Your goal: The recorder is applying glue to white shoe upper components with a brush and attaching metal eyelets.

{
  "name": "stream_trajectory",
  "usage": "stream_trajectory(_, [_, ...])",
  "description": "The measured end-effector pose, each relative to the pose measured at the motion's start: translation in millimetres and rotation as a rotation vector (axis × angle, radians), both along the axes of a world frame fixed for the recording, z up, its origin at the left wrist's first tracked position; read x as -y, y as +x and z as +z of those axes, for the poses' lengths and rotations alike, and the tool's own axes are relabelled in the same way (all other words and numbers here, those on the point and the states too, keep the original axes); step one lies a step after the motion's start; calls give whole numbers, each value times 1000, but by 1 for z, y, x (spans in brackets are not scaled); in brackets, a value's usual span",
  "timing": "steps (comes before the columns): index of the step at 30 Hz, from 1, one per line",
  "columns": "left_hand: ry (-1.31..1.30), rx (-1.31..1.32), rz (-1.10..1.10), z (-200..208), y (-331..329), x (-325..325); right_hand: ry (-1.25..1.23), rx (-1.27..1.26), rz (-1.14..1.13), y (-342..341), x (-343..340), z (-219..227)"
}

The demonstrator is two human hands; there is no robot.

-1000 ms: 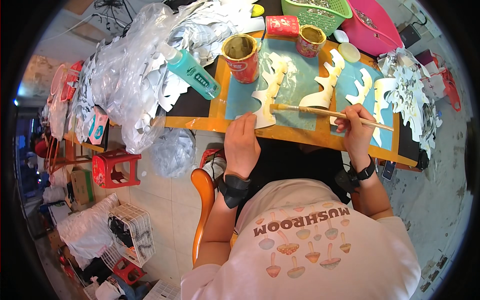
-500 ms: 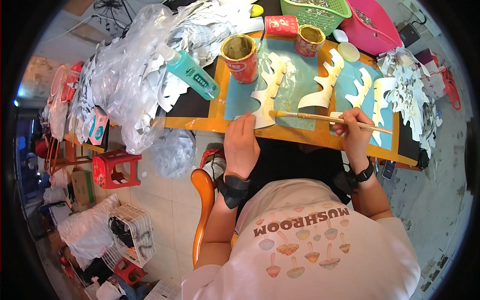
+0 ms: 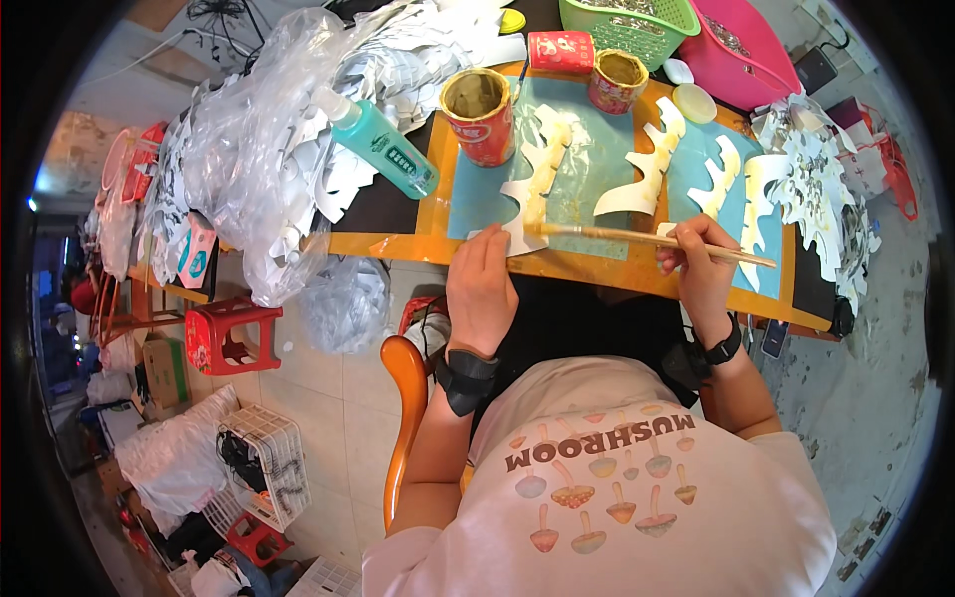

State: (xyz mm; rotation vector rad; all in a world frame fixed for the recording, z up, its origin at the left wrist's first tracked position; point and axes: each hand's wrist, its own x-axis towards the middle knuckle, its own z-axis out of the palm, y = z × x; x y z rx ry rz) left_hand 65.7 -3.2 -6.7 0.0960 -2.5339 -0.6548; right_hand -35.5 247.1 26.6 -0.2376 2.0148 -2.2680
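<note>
My right hand (image 3: 704,267) is closed around the wooden handle of a paintbrush (image 3: 637,236), which lies almost level above the mat. Its bristle tip rests over the lower part of a white jagged cutout (image 3: 532,189) smeared with a yellowish coating. My left hand (image 3: 481,291) lies with outstretched fingers at this cutout's near left end, fingertips pressing on its edge. More coated cutouts lie to the right: a branched one (image 3: 647,164), a smaller one (image 3: 716,171) and a long one (image 3: 758,204). A red can (image 3: 481,134) with a brown-stained inside stands behind the first cutout.
A teal spray bottle (image 3: 393,159) lies left of the can, beside plastic wrap (image 3: 249,129) and heaped white cutouts (image 3: 413,75). Far back are a smaller can (image 3: 617,85), a green basket (image 3: 637,35) and a pink basket (image 3: 746,60). More cutouts (image 3: 811,189) pile up at right.
The brush has shifted slightly left and its tip has moved a little along the cutout, with my right hand following. My left hand stays in place.
</note>
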Motion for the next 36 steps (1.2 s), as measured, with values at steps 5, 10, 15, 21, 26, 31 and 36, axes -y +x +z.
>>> stream_trajectory(5, [2,-9,-5,-1,1,0,57,-14,8,0,5,4])
stream_trajectory(10, [10,1,-15,-1,1,1,41,-26,-38,-1,7,6])
stream_trajectory(15, [7,0,-18,-1,1,1,78,-24,51,2,1,10])
stream_trajectory(21, [1,-4,-14,-1,2,1,129,-13,74,1,-2,15])
stream_trajectory(26, [-6,0,-12,-3,2,1,114,-24,92,3,-1,16])
stream_trajectory(31, [-1,2,-17,-1,2,0,141,-59,95,3,-7,19])
stream_trajectory(36, [3,1,-17,-1,2,1,188,-62,113,2,-6,22])
